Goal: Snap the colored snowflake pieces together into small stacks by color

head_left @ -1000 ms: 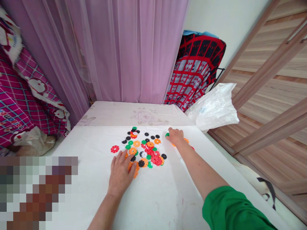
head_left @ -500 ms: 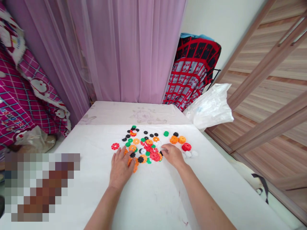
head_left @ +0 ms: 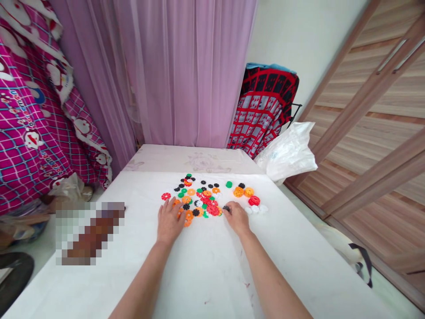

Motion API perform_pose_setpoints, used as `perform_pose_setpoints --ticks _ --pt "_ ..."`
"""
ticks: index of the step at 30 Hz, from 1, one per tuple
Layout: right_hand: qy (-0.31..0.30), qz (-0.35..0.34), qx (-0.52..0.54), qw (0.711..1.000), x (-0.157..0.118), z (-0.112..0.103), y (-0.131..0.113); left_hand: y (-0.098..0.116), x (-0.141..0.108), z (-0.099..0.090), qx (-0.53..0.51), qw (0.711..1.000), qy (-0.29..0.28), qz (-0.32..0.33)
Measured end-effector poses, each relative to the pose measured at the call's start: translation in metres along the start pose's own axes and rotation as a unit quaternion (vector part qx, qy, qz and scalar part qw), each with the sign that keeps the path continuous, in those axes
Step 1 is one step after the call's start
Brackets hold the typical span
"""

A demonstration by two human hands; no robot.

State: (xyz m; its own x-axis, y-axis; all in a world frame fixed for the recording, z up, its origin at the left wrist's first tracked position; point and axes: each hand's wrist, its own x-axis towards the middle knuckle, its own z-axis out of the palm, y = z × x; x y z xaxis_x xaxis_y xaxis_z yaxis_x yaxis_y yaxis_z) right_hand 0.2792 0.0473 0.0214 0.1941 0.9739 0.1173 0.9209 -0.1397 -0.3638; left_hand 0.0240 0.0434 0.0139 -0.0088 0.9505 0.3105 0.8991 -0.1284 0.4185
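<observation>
A loose heap of notched plastic discs in red, orange, black, green and white lies on the white-covered table. My left hand rests with fingers spread on the heap's left side, touching orange discs. At the right edge of the heap, my right hand pinches a black disc between thumb and fingers. Beyond that hand are separate groups by colour: green, black, orange, red and white.
A white plastic bag sits at the table's back right corner. Behind the table hangs a purple curtain. A pink patterned cloth is at the left, and a wooden wardrobe stands at the right.
The view has shifted a little. My right hand has drawn slightly away from the heap with the black disc in its fingers. My left hand remains on the heap's left side.
</observation>
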Motion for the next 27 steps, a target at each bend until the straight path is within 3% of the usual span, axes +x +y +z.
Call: perform_pose_setpoints --ticks 5,10,16,27 --pt "0.067 -0.019 0.048 0.996 -0.026 0.011 0.010 0.000 -0.009 -0.004 0.001 1.000 0.002 -0.008" --pt "0.094 -0.030 0.125 0.987 -0.037 0.015 0.015 -0.001 -0.014 -0.005 0.002 1.000 0.011 -0.009" --pt "0.084 0.022 0.167 0.982 -0.036 0.016 0.017 -0.002 -0.013 -0.003 -0.001 1.000 0.008 -0.008" --pt "0.037 -0.030 0.077 0.996 -0.036 0.011 0.016 -0.005 -0.014 -0.004 -0.020 0.999 -0.017 -0.020"
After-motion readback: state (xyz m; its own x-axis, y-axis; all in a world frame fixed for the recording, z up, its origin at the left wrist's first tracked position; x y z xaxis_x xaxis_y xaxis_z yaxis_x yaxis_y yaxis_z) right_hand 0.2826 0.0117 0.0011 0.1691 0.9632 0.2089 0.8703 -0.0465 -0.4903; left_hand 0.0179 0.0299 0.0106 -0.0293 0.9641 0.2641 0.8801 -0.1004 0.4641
